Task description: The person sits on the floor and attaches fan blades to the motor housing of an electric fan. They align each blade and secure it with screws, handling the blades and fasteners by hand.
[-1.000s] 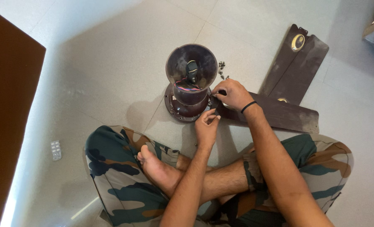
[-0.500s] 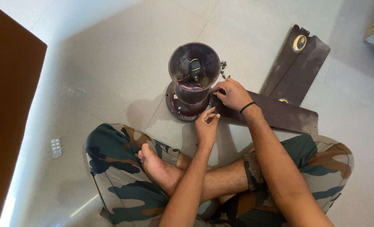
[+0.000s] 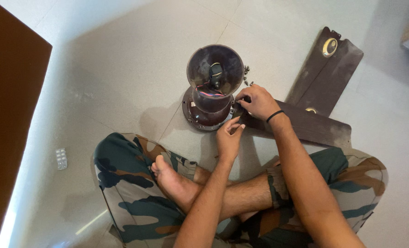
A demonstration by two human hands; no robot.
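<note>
A dark brown ceiling fan motor (image 3: pixel 203 115) stands on the tiled floor with its cup-shaped cover (image 3: pixel 200 69) upward; coloured wires show inside. A brown fan blade (image 3: pixel 310 126) lies flat with its root against the motor's right side. My right hand (image 3: pixel 258 102), a black band on its wrist, rests on that root with fingers curled around a small dark piece that I cannot make out. My left hand (image 3: pixel 228 138) pinches the blade's near edge just below, beside the motor. I sit cross-legged behind them in camouflage trousers.
More brown blades (image 3: pixel 326 76) lie stacked at the upper right. Several small screws (image 3: pixel 247 76) sit on the floor just right of the cover. A pill blister pack (image 3: pixel 61 158) lies at the left, near a brown wooden panel (image 3: pixel 6 115).
Both hands have stayed at the blade's root, shifting only slightly. The view has drifted a little, so the motor sits a bit higher and further right.
</note>
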